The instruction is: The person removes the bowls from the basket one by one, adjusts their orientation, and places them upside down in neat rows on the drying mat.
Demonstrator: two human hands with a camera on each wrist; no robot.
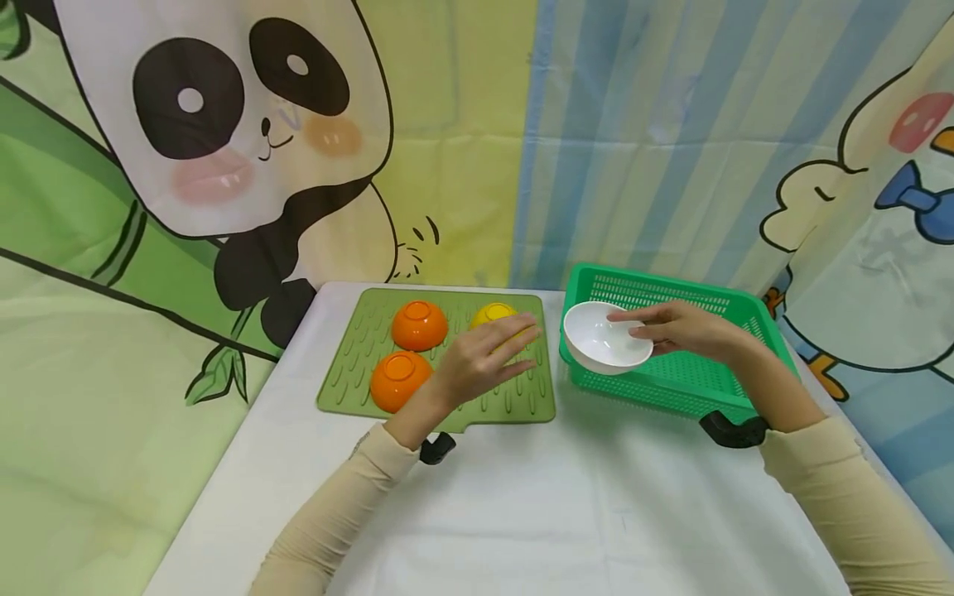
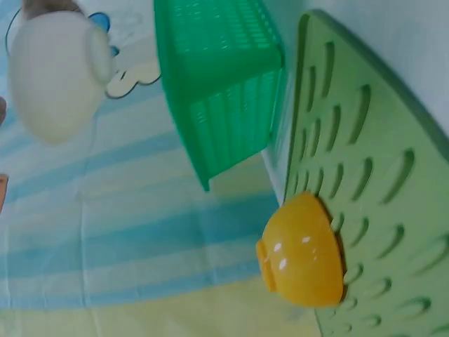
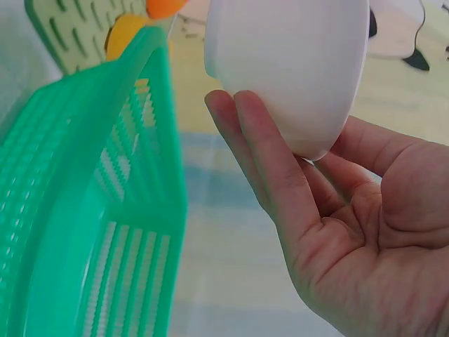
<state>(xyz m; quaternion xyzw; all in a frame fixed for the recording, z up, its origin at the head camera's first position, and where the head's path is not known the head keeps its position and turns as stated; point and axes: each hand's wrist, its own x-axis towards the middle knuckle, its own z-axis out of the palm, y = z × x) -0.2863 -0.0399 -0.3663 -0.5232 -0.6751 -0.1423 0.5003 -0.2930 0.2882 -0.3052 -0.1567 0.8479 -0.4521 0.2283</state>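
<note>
My right hand point(image 1: 681, 329) pinches the rim of a white bowl point(image 1: 599, 335), thumb on one side and fingers on the other. The bowl is held in the air over the left end of a green basket point(image 1: 671, 381), its hollow facing up toward the head view. My left hand point(image 1: 480, 360) hovers over the drying mat point(image 1: 514, 406) with fingers extended and nothing in them. Just beyond its fingers a yellow bowl point(image 2: 305, 249) lies upside down on the mat, partly hidden in the head view. Two orange bowls, one behind point(image 1: 420, 324) and one in front point(image 1: 398, 381), also sit upside down.
The basket stands at the right of the white table point(image 1: 522, 513), close to the mat's right edge. Behind the table hangs a cartoon curtain point(image 1: 462, 149). Black straps point(image 1: 734, 430) are on both wrists.
</note>
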